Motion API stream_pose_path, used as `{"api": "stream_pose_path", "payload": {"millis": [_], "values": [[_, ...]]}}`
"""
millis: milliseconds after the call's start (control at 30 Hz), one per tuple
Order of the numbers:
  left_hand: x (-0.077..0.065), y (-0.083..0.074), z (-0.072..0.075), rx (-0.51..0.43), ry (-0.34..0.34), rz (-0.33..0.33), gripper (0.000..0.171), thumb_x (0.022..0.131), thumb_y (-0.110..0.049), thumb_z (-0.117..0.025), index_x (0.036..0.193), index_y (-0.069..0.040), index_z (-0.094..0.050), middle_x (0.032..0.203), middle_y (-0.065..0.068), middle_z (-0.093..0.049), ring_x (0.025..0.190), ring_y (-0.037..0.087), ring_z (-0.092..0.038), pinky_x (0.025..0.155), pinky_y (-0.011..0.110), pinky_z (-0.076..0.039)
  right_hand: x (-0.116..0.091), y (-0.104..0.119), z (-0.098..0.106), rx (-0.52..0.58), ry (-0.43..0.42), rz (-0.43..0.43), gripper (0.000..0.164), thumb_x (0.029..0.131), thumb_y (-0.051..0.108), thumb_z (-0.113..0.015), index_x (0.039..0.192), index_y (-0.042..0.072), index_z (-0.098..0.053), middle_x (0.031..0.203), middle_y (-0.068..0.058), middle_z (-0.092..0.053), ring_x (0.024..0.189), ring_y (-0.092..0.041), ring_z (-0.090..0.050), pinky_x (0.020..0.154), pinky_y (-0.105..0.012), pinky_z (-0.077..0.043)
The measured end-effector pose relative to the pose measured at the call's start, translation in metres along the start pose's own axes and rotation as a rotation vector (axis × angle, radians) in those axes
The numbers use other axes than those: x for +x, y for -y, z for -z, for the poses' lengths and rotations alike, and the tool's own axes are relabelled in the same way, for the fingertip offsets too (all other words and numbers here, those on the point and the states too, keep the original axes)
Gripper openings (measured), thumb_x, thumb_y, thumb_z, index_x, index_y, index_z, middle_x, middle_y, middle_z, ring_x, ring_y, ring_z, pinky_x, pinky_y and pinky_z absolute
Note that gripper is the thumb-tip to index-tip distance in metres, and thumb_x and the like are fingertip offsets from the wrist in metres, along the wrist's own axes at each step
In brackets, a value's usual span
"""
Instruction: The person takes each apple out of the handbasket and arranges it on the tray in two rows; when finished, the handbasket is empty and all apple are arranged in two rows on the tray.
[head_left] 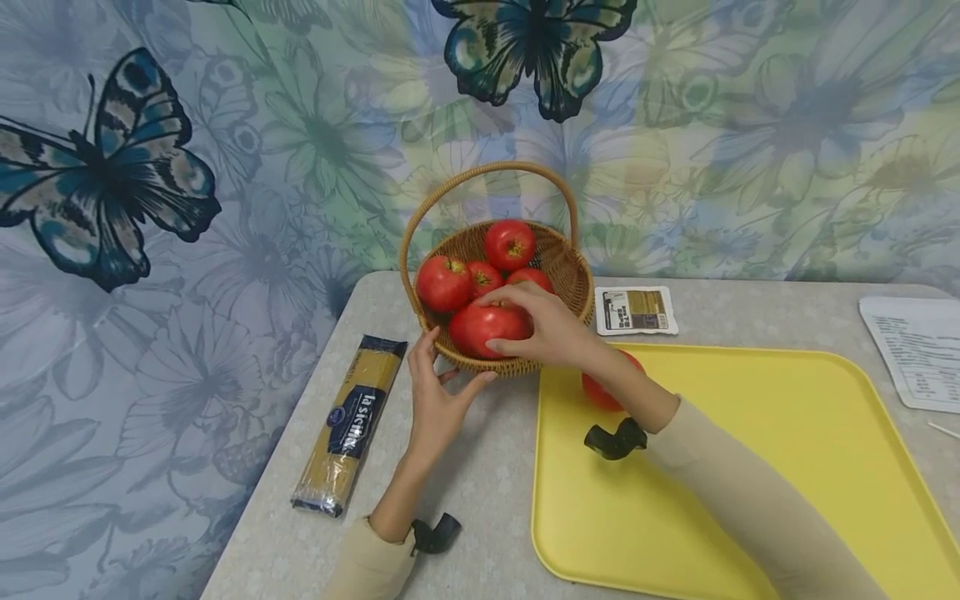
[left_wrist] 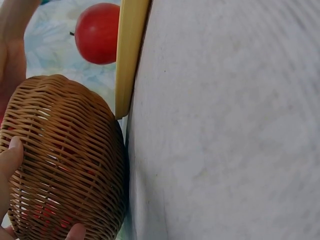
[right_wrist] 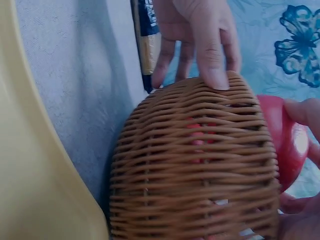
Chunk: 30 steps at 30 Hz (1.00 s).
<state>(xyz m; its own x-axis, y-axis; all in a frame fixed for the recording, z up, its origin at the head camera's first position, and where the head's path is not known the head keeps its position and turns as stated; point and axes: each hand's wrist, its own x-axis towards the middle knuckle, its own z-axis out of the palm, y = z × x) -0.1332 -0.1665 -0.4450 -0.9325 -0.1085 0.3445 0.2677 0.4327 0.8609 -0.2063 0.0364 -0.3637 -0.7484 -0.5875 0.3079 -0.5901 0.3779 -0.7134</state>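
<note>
A wicker basket [head_left: 566,271] with a tall arched handle holds several red tomatoes [head_left: 444,283]. My right hand [head_left: 551,325] grips a large tomato [head_left: 491,332] at the front of the basket, thumb in front and fingers over its top. In the right wrist view, this tomato [right_wrist: 285,142] shows above the rim beside the thumb. My left hand [head_left: 438,408] holds the basket's near left side, thumb and fingers spread around the woven wall [left_wrist: 65,150]. Another tomato [head_left: 603,392] lies on the yellow tray [head_left: 735,467], partly hidden by my right forearm.
A pack of spaghetti [head_left: 351,425] lies left of the basket. A small white-and-gold packet [head_left: 636,311] sits behind the tray. Printed paper [head_left: 918,350] lies at the far right. A butterfly-patterned cloth [head_left: 712,167] hangs behind the table.
</note>
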Motion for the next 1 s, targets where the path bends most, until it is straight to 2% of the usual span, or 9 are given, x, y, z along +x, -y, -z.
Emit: {"api": "stream_pose_path", "payload": {"millis": [100,233,400,533,633,767,900,1000], "values": [[-0.001,0.001,-0.001,-0.002,-0.003,-0.004,0.095,0.079,-0.028,-0.083,0.15,-0.008,-0.024,0.153,0.01,-0.023,0.141,0.03,-0.033,0.093,0.045,-0.055,-0.01,0.002,0.01,0.02,-0.072,0.06,0.049,0.083,0.026,-0.079,0.128,0.021,-0.06,0.129,-0.002,-0.054,0.121,-0.018,-0.047,0.1,-0.047,-0.048],[-0.001,0.0,-0.002,0.0,-0.004,-0.004,0.095,0.078,-0.028,-0.084,0.15,-0.009,-0.024,0.153,0.009,-0.023,0.141,0.03,-0.033,0.093,0.045,-0.055,-0.03,0.004,0.034,-0.005,-0.155,0.12,0.05,0.082,0.021,-0.08,0.128,0.019,-0.06,0.13,-0.004,-0.053,0.12,-0.02,-0.048,0.098,-0.045,-0.048],[-0.001,-0.001,-0.002,0.002,-0.004,0.004,0.096,0.078,-0.028,-0.084,0.15,-0.009,-0.024,0.152,0.009,-0.023,0.141,0.029,-0.033,0.093,0.044,-0.055,-0.066,-0.004,0.066,-0.107,-0.24,0.071,0.056,0.078,0.015,-0.083,0.128,0.019,-0.059,0.131,-0.01,-0.049,0.116,-0.024,-0.052,0.085,-0.043,-0.056],[0.0,-0.001,-0.002,0.004,-0.007,0.012,0.095,0.078,-0.029,-0.084,0.15,-0.01,-0.024,0.152,0.007,-0.023,0.142,0.027,-0.033,0.093,0.042,-0.055,-0.101,-0.022,0.084,-0.194,-0.283,-0.004,0.062,0.074,0.009,-0.086,0.129,0.017,-0.06,0.132,-0.015,-0.048,0.115,-0.029,-0.052,0.081,-0.05,-0.057],[0.0,-0.001,-0.002,0.006,-0.007,0.014,0.095,0.078,-0.031,-0.083,0.15,-0.01,-0.024,0.152,0.005,-0.023,0.142,0.027,-0.033,0.093,0.042,-0.055,-0.125,-0.037,0.09,-0.261,-0.289,-0.072,0.065,0.072,0.008,-0.087,0.13,0.016,-0.06,0.13,-0.017,-0.047,0.116,-0.033,-0.05,0.083,-0.051,-0.056],[0.0,0.0,-0.002,0.007,-0.009,0.007,0.095,0.079,-0.031,-0.083,0.15,-0.011,-0.024,0.152,0.005,-0.023,0.142,0.027,-0.033,0.093,0.043,-0.055,-0.153,-0.057,0.088,-0.296,-0.252,-0.143,0.066,0.071,0.009,-0.088,0.13,0.016,-0.059,0.127,-0.019,-0.047,0.112,-0.036,-0.05,0.079,-0.052,-0.058],[-0.001,-0.001,-0.002,0.009,-0.005,0.006,0.094,0.079,-0.031,-0.083,0.15,-0.014,-0.024,0.152,0.005,-0.023,0.142,0.027,-0.033,0.093,0.042,-0.055,-0.176,-0.075,0.081,-0.317,-0.209,-0.186,0.066,0.069,0.009,-0.089,0.129,0.016,-0.06,0.125,-0.019,-0.046,0.11,-0.037,-0.051,0.078,-0.056,-0.058],[-0.001,-0.001,-0.002,0.014,-0.004,0.008,0.094,0.079,-0.031,-0.083,0.15,-0.012,-0.024,0.153,0.006,-0.023,0.142,0.027,-0.033,0.092,0.042,-0.055,-0.188,-0.082,0.078,-0.345,-0.188,-0.18,0.067,0.068,0.008,-0.089,0.128,0.016,-0.06,0.124,-0.018,-0.046,0.109,-0.035,-0.05,0.077,-0.054,-0.058]]}}
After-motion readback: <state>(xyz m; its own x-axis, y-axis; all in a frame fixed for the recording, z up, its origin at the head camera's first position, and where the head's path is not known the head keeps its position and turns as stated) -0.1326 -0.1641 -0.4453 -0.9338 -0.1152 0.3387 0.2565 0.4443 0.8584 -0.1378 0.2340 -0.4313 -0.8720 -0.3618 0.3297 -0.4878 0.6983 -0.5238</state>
